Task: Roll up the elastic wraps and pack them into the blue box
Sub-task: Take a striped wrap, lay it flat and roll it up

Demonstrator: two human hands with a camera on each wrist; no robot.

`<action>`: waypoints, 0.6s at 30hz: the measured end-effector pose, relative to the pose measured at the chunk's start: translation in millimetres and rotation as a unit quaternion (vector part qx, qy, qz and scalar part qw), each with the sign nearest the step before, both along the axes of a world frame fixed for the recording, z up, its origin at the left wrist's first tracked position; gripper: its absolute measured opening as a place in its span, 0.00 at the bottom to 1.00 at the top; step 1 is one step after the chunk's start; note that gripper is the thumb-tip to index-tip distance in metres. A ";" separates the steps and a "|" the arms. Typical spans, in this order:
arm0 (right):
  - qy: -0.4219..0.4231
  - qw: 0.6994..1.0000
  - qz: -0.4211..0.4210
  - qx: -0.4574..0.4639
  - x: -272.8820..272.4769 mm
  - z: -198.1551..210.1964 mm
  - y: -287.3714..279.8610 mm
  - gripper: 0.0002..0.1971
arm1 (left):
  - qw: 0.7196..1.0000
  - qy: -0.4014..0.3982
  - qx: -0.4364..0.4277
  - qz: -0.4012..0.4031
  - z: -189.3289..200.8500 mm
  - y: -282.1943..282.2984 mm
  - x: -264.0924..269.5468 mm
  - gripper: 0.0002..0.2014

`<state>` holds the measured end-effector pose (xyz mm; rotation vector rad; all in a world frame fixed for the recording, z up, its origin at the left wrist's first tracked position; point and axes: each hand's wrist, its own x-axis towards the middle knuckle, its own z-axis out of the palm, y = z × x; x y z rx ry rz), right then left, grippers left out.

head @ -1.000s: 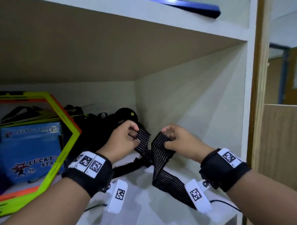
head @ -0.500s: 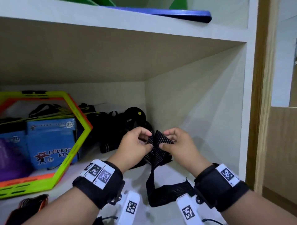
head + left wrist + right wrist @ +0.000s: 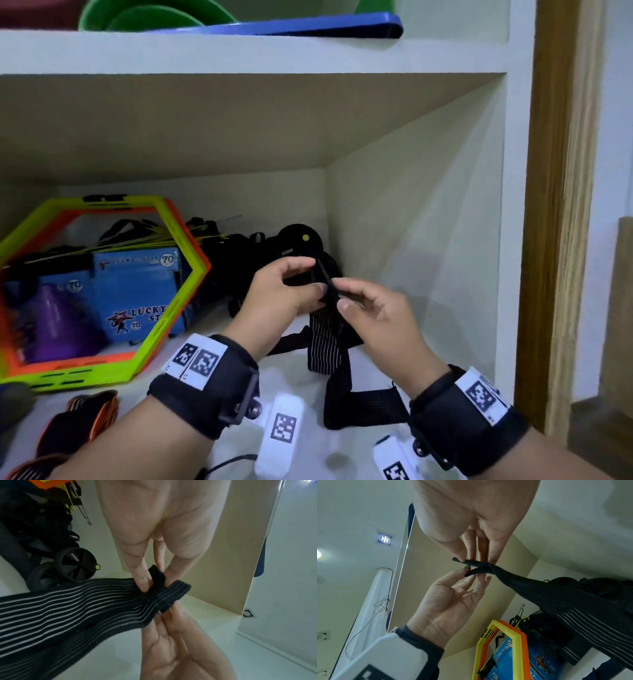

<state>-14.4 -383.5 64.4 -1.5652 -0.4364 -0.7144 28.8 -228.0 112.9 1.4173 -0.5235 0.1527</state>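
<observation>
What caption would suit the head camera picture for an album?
Both hands, left hand and right hand, pinch one end of a black striped elastic wrap over a white shelf.

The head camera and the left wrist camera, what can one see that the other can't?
Only the head view shows the hexagon frames, the blue box and both wristbands. Only the left wrist view shows the fingertips pinching the folded end up close. Both show the left hand, the right hand and the striped black wrap.
</observation>
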 end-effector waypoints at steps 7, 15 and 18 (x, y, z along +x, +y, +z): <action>-0.045 0.998 -0.019 -0.051 1.6 -3.6 -3.7 0.14 | 0.998 0.018 0.008 -0.055 -6.0 10.2 -5.5 0.28; -0.016 0.999 0.039 0.003 9.6 -13.5 -0.9 0.14 | 0.984 -0.101 0.124 0.079 -8.9 12.4 -8.0 0.21; 0.000 0.997 0.063 0.038 9.3 -9.4 -1.1 0.15 | 0.967 -0.171 0.130 0.135 -11.5 17.8 -1.8 0.17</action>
